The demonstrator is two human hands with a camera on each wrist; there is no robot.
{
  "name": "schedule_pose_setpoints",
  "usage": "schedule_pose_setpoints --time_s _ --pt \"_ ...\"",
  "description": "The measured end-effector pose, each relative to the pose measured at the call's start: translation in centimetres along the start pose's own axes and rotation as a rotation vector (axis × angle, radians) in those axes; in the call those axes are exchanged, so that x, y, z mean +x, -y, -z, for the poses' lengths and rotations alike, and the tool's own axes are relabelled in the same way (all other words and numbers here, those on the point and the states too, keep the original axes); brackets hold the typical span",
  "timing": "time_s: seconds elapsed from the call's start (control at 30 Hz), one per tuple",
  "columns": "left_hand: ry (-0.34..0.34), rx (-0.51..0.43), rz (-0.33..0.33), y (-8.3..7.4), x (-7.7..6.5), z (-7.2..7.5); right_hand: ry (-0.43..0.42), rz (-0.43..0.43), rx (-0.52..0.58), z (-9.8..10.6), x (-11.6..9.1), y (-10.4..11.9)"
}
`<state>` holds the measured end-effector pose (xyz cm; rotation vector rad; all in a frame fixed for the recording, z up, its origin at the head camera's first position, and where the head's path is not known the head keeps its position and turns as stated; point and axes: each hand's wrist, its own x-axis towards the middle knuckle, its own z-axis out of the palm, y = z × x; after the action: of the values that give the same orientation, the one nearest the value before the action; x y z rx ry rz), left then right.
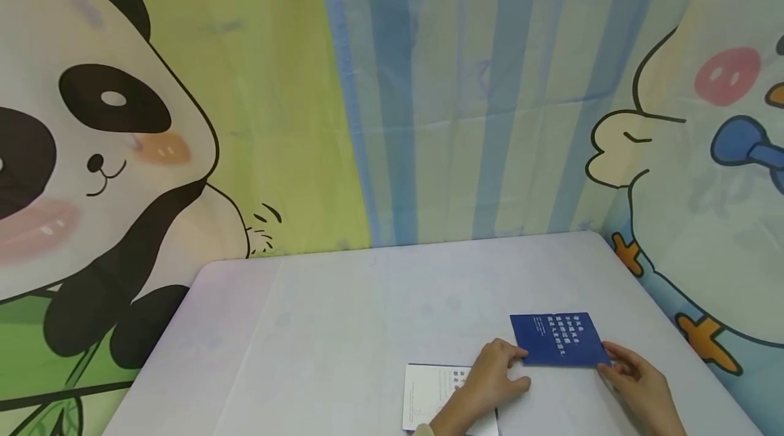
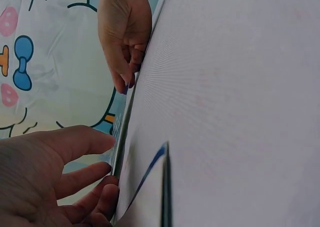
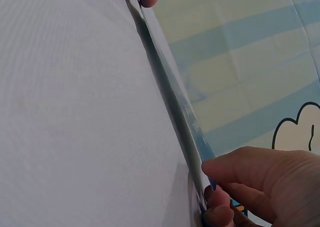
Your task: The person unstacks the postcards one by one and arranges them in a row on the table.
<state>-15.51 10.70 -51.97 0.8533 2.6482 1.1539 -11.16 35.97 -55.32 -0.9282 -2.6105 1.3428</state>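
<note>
A blue card [image 1: 559, 341] with white printed characters lies low over the white table, its lower edge toward me. My right hand [image 1: 640, 388] pinches its near right corner between thumb and fingers. At the near left corner, a fingertip of my left hand [image 1: 493, 381] touches the card, while the thumb [image 1: 519, 386] stands apart from it. In the right wrist view the card's thin edge [image 3: 175, 102] runs between both hands. A white printed card [image 1: 425, 392] with a dark edge lies partly hidden under my left hand and forearm.
The white table [image 1: 318, 327] extends left and back to the cloth walls. A panda [image 1: 122, 150] is printed on the left wall, blue stripes [image 1: 392, 82] on the back one, and a white cartoon figure [image 1: 704, 218] on the right.
</note>
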Motion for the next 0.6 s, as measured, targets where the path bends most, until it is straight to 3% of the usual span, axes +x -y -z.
schedule_pose_setpoints --time_s 0.3,0.6 --pt "0.032 -0.048 0.038 -0.03 -0.16 0.21 -0.011 -0.043 0.025 -0.27 0.01 0.07" --pt "0.02 -0.105 0.051 -0.19 -0.07 0.41 -0.03 -0.088 0.075 -0.48 0.09 -0.05"
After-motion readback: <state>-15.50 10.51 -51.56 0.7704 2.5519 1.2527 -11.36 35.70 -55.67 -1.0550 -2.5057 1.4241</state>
